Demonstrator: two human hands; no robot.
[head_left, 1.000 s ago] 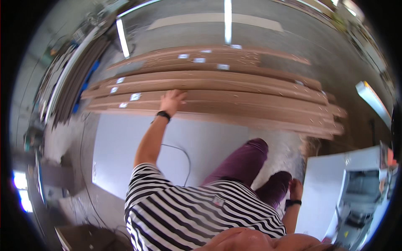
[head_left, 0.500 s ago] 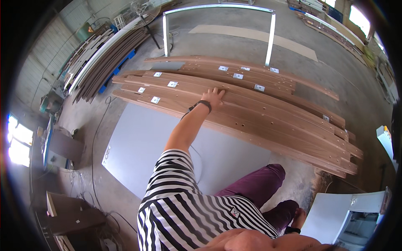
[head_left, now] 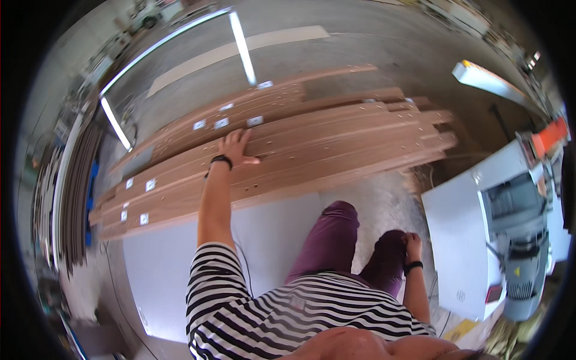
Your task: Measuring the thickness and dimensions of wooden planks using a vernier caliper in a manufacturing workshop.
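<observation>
My left hand (head_left: 237, 149) lies flat on the stack of long brown wooden boards (head_left: 336, 135), fingers and thumb spread, holding nothing. A black band circles its wrist. Screws or small holes dot the boards, and several small white labels (head_left: 221, 122) are stuck on them near my hand and toward the left ends. My right hand (head_left: 414, 245) rests low at the right, against my purple-trousered knee (head_left: 393, 246); its fingers are mostly hidden, so its grip is unclear. That wrist also carries a dark band.
A pale grey sheet (head_left: 162, 270) lies in front of the boards. Beyond them stands a bright metal frame (head_left: 241, 48) beside a long beige strip (head_left: 270, 41). A white machine housing (head_left: 456, 240) with a grey motor (head_left: 527, 270) is close on my right. More stacked lengths (head_left: 75, 186) lie far left.
The view has swung to the right, bringing the machine and motor into sight. My left hand stays on the boards, its fingers now spread wider. My right hand is still at the knee.
</observation>
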